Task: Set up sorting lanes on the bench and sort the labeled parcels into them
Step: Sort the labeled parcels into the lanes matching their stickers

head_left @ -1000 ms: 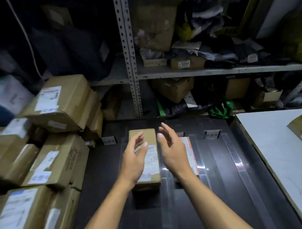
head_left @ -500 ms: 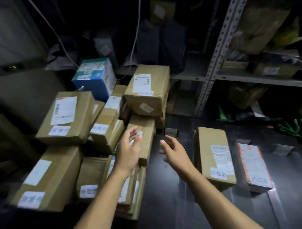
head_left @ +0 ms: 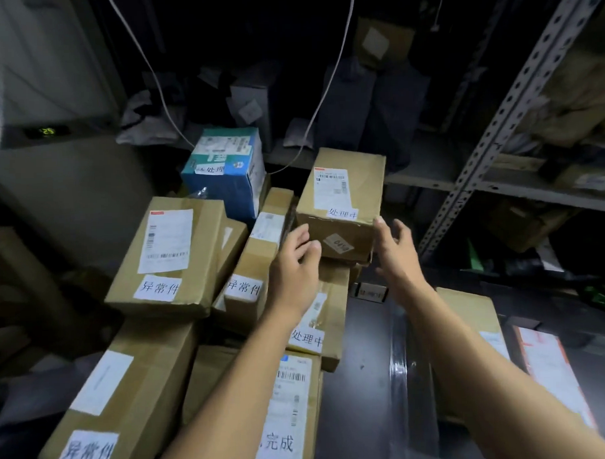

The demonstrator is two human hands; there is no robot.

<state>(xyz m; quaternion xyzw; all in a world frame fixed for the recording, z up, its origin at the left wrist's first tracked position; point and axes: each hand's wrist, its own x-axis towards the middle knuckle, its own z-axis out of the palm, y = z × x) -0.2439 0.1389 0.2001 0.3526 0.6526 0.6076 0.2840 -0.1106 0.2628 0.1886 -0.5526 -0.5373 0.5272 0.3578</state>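
Note:
A pile of labeled cardboard parcels fills the left of the dark bench (head_left: pixel 365 392). On top at the back sits a brown parcel (head_left: pixel 344 197) with a shipping label and a handwritten tag. My left hand (head_left: pixel 295 267) reaches its lower left corner with relaxed fingers. My right hand (head_left: pixel 396 250) is at its right edge, fingers spread; neither hand grips it. A blue box (head_left: pixel 227 170) stands behind the pile. Two parcels lie in the lanes at right: a brown one (head_left: pixel 472 312) and a flat one with an orange-edged label (head_left: pixel 553 375).
A small lane sign (head_left: pixel 370 292) stands on the bench under the top parcel. A metal shelving upright (head_left: pixel 506 112) rises at right, with stuffed shelves behind. Two cables (head_left: pixel 324 98) hang down at the back. Large parcels (head_left: pixel 165 254) crowd the left.
The view has swung left from the lanes to the pile. Both hands have moved forward and up from above the bench to the sides of the top brown parcel.

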